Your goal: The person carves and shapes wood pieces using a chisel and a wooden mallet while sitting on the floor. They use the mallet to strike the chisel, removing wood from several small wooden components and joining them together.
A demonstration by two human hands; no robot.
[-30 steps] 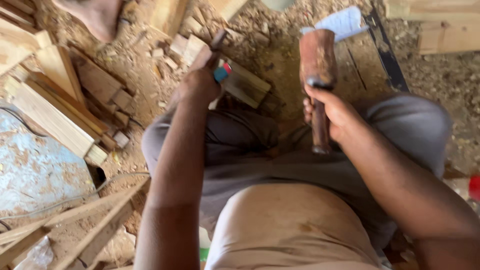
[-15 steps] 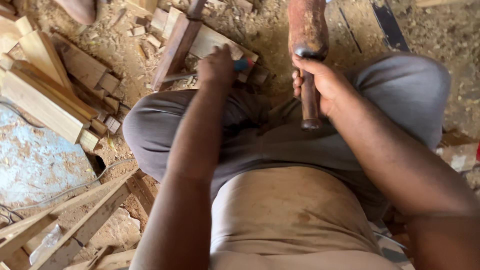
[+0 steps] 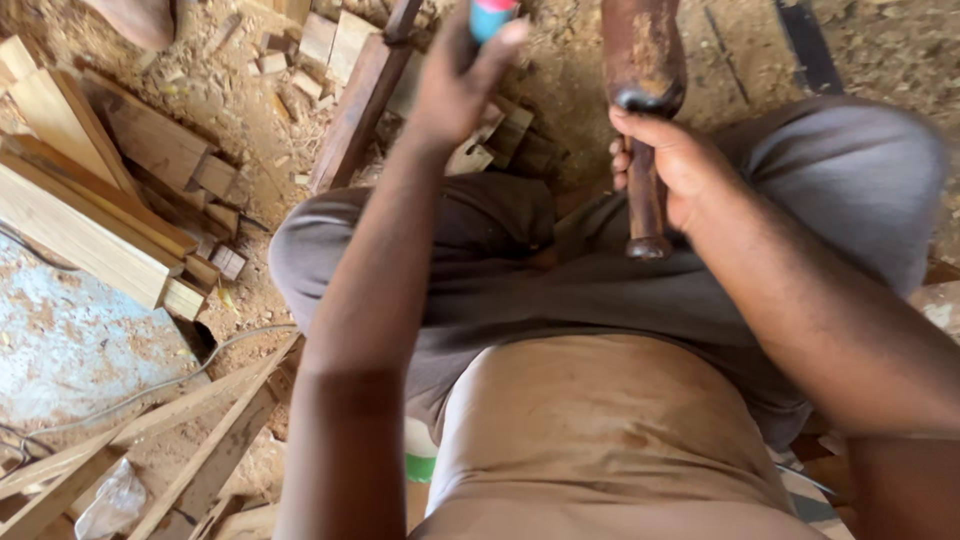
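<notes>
Above the lap, mallet point(image 3: 643, 60) is gripped upright by right hand point(image 3: 672, 165), just right of chisel point(image 3: 492, 17), clasped by left hand point(image 3: 458, 85).

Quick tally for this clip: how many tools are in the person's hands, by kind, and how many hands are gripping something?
Wooden mallet: 1, held by the handle in the right hand
Tool with a blue and pink handle: 1, held in the left hand; its working end is out of frame
Hands gripping something: 2
Total tools in hand: 2
</notes>
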